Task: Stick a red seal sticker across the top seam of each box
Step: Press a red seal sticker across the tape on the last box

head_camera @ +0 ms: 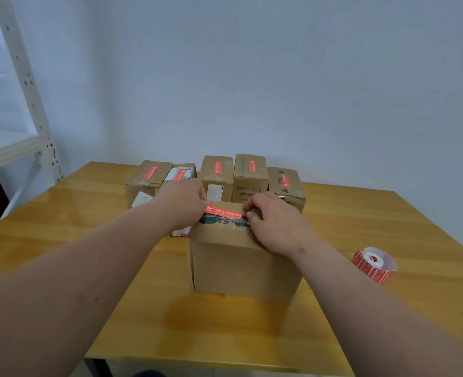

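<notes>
A brown cardboard box (pixel 241 262) stands at the middle of the wooden table (pixel 388 308), its top seam taped. A red seal sticker (pixel 225 212) is stretched over the box top. My left hand (pixel 184 205) pinches its left end and my right hand (pixel 274 221) pinches its right end, with the heel of that hand lying on the box top. Whether the sticker touches the cardboard cannot be told. Behind it stands a row of several boxes (pixel 249 175), each with a red sticker on top.
A roll of red seal stickers (pixel 374 265) lies on the table to the right of the box. A white metal shelf rack (pixel 21 104) stands at the left, past the table's far corner. A plain wall closes the back.
</notes>
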A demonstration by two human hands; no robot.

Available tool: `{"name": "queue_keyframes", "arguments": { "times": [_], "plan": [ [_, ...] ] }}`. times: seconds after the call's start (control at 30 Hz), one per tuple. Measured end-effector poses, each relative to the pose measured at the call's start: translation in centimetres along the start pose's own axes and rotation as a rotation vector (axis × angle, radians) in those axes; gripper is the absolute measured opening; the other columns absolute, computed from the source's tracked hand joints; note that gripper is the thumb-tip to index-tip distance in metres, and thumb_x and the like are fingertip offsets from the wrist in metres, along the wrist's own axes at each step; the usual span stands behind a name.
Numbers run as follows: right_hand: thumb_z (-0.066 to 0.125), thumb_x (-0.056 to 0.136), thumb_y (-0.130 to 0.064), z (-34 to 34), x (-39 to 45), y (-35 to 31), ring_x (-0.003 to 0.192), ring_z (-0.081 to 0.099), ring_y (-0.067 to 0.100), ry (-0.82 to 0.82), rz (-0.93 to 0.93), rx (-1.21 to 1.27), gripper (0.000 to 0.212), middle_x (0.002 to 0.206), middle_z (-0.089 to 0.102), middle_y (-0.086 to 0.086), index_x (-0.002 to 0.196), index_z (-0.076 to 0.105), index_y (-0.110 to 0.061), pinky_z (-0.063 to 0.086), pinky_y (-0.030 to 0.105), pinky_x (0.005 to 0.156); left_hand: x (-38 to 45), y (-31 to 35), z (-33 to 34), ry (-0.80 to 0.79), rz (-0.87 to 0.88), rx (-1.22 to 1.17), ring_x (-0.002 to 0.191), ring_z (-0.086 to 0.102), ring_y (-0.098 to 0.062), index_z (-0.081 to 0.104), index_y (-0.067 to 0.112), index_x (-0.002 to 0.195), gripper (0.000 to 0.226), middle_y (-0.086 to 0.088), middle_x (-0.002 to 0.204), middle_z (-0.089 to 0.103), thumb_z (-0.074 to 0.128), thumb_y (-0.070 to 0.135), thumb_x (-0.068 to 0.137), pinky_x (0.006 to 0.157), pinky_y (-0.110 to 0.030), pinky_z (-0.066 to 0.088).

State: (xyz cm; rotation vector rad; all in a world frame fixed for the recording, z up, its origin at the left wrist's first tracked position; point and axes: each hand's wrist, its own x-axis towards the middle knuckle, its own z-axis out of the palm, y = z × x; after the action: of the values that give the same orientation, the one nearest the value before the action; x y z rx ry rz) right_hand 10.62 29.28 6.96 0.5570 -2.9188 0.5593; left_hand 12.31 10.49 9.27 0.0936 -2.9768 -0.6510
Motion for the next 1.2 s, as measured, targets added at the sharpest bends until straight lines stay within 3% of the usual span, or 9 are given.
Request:
{"name": "queue_keyframes", "arguments": {
  "times": [0.17,0.3,0.47,0.57,0.67,0.9,0.97,1.1,1.2],
  "plan": [
    [0.041,0.098,-0.029,-0.1,-0.2,-0.1,0.106,0.055,0.016,0.000,-0.001,0.009,0.021,0.118,0.056,-0.009,0.110,0.058,-0.030,0.047,0.042,0.094,0.1,0.7,-0.5,-0.056,0.023,0.161,0.089,0.057,-0.015,0.053,0.016,0.104,0.010,-0.001,0.098,0.062,0.044,0.016,0.099,0.076,-0.031,0.052],
    [0.041,0.098,-0.029,-0.1,-0.3,0.0,0.105,0.055,0.016,0.004,-0.006,0.015,0.021,0.118,0.056,-0.009,0.109,0.059,-0.030,0.047,0.042,0.094,0.5,0.9,-0.8,-0.047,0.054,0.187,0.070,0.047,-0.014,0.052,0.014,0.094,0.011,0.000,0.085,0.055,0.043,0.009,0.096,0.059,-0.025,0.037],
    [0.041,0.097,-0.028,-0.1,-0.2,0.0,0.106,0.055,0.017,0.000,0.001,0.037,0.020,0.119,0.056,-0.009,0.106,0.059,-0.031,0.046,0.044,0.094,0.4,1.3,-2.0,0.001,0.056,-0.037,0.068,0.050,-0.005,0.056,0.020,0.089,0.011,0.006,0.081,0.055,0.051,0.012,0.094,0.052,-0.019,0.038],
    [0.040,0.098,-0.024,-0.3,-0.2,0.0,0.108,0.055,0.019,-0.013,0.015,0.065,0.022,0.120,0.057,-0.008,0.107,0.059,-0.029,0.045,0.045,0.096,0.1,1.4,-2.5,-0.047,-0.022,-0.339,0.069,0.057,-0.014,0.059,0.015,0.104,0.016,-0.006,0.081,0.062,0.059,0.004,0.091,0.065,-0.034,0.055],
    [0.036,0.098,-0.016,-0.4,-0.2,0.1,0.111,0.054,0.021,-0.014,0.048,0.111,0.029,0.124,0.058,-0.006,0.110,0.060,-0.026,0.044,0.045,0.097,0.0,1.5,-2.7,-0.103,-0.047,-0.417,0.055,0.050,-0.014,0.057,0.012,0.108,0.021,-0.010,0.069,0.058,0.056,-0.001,0.092,0.045,-0.023,0.046],
    [0.035,0.094,-0.008,-0.6,-0.1,0.2,0.106,0.055,0.024,-0.003,0.081,0.163,0.030,0.109,0.059,-0.004,0.098,0.058,-0.027,0.045,0.041,0.094,0.3,2.9,-3.6,-0.073,0.027,-0.511,0.052,0.047,-0.015,0.056,0.010,0.108,0.020,-0.012,0.076,0.055,0.049,-0.002,0.094,0.039,-0.019,0.041],
    [0.035,0.094,-0.007,-0.6,0.0,0.3,0.102,0.055,0.022,0.016,0.096,0.224,0.030,0.103,0.059,-0.006,0.093,0.057,-0.028,0.044,0.036,0.089,0.5,3.3,-4.2,-0.042,0.057,-0.553,0.056,0.050,-0.015,0.058,0.013,0.105,0.019,-0.011,0.078,0.056,0.052,-0.001,0.093,0.042,-0.018,0.044],
    [0.037,0.092,-0.001,-1.3,0.3,0.5,0.091,0.048,0.015,0.170,0.149,0.477,0.033,0.087,0.056,-0.010,0.103,0.063,-0.019,0.035,0.023,0.069,0.7,3.3,-4.4,-0.025,0.081,-0.638,0.070,0.055,-0.014,0.060,0.019,0.102,0.018,-0.007,0.086,0.059,0.057,0.004,0.093,0.071,-0.033,0.058],
    [0.036,0.092,-0.006,-1.9,0.4,0.7,0.101,0.052,0.017,0.315,0.201,0.529,0.032,0.100,0.063,-0.006,0.093,0.062,-0.024,0.042,0.029,0.084,0.7,3.0,-4.0,-0.058,0.081,-0.715,0.075,0.056,-0.016,0.060,0.020,0.102,0.019,-0.008,0.089,0.060,0.058,0.004,0.093,0.076,-0.035,0.058]
  ]
}}
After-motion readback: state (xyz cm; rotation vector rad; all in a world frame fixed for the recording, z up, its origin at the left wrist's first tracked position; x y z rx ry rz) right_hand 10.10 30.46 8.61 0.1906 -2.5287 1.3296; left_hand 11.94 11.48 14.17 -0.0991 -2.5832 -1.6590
